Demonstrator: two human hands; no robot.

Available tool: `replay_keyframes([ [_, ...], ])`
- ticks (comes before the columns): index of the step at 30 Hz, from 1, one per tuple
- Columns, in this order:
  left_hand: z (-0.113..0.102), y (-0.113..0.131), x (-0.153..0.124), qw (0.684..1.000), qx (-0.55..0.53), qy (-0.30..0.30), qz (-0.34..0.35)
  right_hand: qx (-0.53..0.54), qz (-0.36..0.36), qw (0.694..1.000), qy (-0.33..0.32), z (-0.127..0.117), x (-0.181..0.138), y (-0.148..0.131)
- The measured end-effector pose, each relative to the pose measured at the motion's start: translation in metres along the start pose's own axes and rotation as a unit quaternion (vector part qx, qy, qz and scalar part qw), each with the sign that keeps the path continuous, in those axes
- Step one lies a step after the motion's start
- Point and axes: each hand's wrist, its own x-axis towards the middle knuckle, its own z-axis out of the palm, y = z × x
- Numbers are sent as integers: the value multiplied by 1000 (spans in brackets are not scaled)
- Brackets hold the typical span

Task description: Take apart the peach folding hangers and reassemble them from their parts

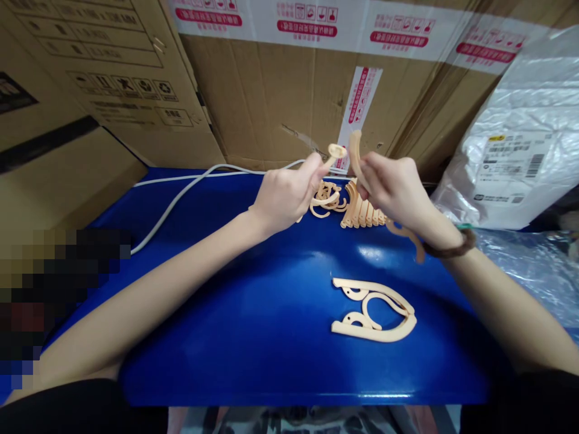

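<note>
Toward one o'clock over the blue counter [226, 337], the person's left hand [287, 193] grips a hanger piece [335, 152] — the right hand [393, 190] clasps a curved piece [355, 147]. At four o'clock lies a beige hanger [365, 308], flat on the counter.

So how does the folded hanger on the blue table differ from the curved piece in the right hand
The folded hanger lies on the blue table, while the curved piece is held up by the right hand. The folded hanger shows whole, with arms and hook; the curved piece is partly covered by that hand. Both are pale beige.
</note>
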Motion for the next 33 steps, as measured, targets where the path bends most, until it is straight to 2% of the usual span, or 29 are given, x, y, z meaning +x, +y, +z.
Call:
replay_keyframes([
  [2, 5, -6, 5, 1000, 15, 9, -25, 170, 44, 985, -1, -4, 2, 2],
  [4, 15, -14, 15, 997, -28, -1, -71, 257, 95, 962, 13, -11, 5, 4],
  [5, 21, -19, 21, 993, -64, -25, -99, 272, 111, 956, 21, -14, 6, 4],
  [7, 35, -25, 33, 974, -113, -119, -153, 286, 117, 951, 30, -18, 7, 4],
  [8, 42, -28, 39, 966, -117, -162, -163, 292, 112, 949, 36, -18, 7, 3],
  [10, 54, -29, 46, 960, -105, -198, -166, 297, 103, 948, 42, -18, 6, 3],
  [14, 66, -27, 52, 969, -28, -177, -170, 293, 105, 950, 38, -17, 4, 1],
  [19, 62, -25, 53, 980, 60, -120, -146, 267, 115, 954, 74, -20, 5, -2],
  [21, 56, -22, 52, 985, 21, -97, -140, 249, 126, 955, 99, -20, 5, -2],
  [22, 52, -19, 52, 982, -42, -108, -150, 245, 129, 953, 119, -20, 5, -2],
  [23, 48, -15, 51, 968, -131, -139, -166, 247, 128, 949, 147, -19, 5, 0],
  [24, 43, -10, 50, 939, -229, -180, -185, 250, 126, 943, 179, -19, 5, 1],
  [26, 32, 2, 47, 856, -395, -258, -211, 260, 115, 926, 247, -18, 5, 6],
  [27, 27, 7, 45, 827, -446, -262, -219, 262, 106, 920, 270, -18, 5, 9],
  [30, 17, 18, 41, 793, -526, -185, -246, 230, 43, 918, 321, -20, 7, 18],
  [31, 15, 19, 41, 787, -540, -158, -255, 191, 16, 923, 333, -22, 7, 20],
  [33, 13, 19, 41, 775, -560, -123, -267, 49, -25, 943, 330, -25, 8, 24],
])
